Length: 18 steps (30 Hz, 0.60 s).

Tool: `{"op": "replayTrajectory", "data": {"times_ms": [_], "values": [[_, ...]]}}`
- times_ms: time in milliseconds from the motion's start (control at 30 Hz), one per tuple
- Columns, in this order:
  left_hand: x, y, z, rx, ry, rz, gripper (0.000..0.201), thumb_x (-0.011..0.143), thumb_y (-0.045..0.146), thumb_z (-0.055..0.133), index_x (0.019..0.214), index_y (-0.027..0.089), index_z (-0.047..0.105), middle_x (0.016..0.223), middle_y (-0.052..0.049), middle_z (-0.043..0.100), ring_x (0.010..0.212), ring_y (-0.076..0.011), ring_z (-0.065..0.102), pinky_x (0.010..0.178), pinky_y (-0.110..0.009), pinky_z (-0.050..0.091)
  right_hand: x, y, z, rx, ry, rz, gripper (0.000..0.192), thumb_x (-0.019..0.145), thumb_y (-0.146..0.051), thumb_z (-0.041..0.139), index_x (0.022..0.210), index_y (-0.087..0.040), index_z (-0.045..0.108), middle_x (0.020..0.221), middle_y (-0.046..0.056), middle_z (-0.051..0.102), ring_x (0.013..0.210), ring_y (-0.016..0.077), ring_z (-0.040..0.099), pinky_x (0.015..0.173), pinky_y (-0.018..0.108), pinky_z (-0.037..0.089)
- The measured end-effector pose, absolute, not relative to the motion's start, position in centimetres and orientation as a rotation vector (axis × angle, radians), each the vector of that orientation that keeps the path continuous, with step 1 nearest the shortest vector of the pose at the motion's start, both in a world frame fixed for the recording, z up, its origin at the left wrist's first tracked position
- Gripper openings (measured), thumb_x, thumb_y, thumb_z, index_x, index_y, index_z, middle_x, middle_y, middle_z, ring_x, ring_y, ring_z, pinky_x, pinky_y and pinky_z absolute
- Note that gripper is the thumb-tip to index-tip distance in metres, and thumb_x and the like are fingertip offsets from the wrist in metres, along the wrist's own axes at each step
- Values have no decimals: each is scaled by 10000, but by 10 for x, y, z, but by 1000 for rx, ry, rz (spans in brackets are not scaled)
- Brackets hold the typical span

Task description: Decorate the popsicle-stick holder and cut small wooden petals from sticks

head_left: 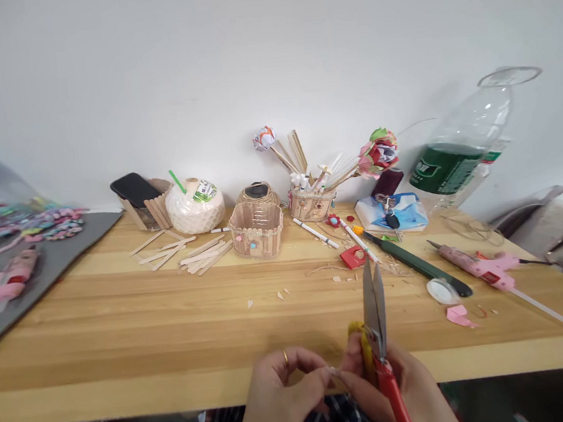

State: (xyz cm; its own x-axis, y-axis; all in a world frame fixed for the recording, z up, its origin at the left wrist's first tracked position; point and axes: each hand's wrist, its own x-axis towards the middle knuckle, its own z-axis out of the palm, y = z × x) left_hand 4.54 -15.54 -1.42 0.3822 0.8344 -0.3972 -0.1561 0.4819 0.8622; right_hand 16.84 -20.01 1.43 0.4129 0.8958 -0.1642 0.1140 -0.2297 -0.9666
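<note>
At lower centre my left hand (278, 387) pinches a tiny whitish scrap (333, 371), left of up-pointing red-and-yellow-handled metal scissors (376, 335) my right hand (410, 379) grips.

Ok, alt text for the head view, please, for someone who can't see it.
A person's left hand and right hand meet at a tiny pale piece, too small to identify; the right holds scissors, blades slightly apart. Beyond, on a wooden table, are craft sticks, a stick-sided basket and a white coconut.
</note>
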Motion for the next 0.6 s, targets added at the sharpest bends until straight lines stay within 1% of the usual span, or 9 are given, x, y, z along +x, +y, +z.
{"op": "replayTrajectory", "data": {"times_ms": [133, 267, 367, 500, 600], "values": [[41, -153, -17, 958, 986, 674, 101, 628, 246, 684, 637, 145, 672, 619, -11, 634, 518, -105, 516, 500, -213, 425, 170, -199, 18, -1640, -862, 1033, 327, 512, -320, 816, 609, -188, 532, 531, -57, 511, 484, 109, 470, 462, 204, 402], [39, -150, -17, 1024, 1022, 622, 107, 651, 251, 655, 651, 145, 671, 589, -3, 613, 517, -105, 499, 513, -215, 412, 173, -199, 22, -1641, -890, 1059, 304, 526, -282, 803, 595, -187, 523, 519, -66, 488, 480, 101, 449, 454, 197, 385], [40, -148, -16, 1052, 1024, 595, 105, 635, 253, 658, 639, 149, 666, 579, 3, 602, 512, -103, 480, 499, -212, 399, 174, -199, 24, -1640, -890, 1074, 289, 532, -252, 790, 605, -185, 518, 521, -71, 485, 476, 90, 431, 446, 187, 370], [40, -147, -10, 1045, 1018, 615, 89, 608, 236, 671, 605, 150, 651, 590, 3, 617, 508, -99, 495, 502, -209, 396, 174, -198, 25, -1603, -903, 1107, 281, 551, -284, 779, 629, -186, 528, 523, -70, 495, 466, 91, 449, 442, 189, 380], [40, -148, -3, 1019, 1016, 648, 108, 622, 248, 673, 593, 148, 643, 550, 12, 602, 494, -98, 508, 503, -208, 400, 174, -198, 26, -1567, -923, 1104, 262, 598, -325, 751, 634, -186, 532, 526, -65, 496, 469, 96, 467, 456, 198, 396]]}}
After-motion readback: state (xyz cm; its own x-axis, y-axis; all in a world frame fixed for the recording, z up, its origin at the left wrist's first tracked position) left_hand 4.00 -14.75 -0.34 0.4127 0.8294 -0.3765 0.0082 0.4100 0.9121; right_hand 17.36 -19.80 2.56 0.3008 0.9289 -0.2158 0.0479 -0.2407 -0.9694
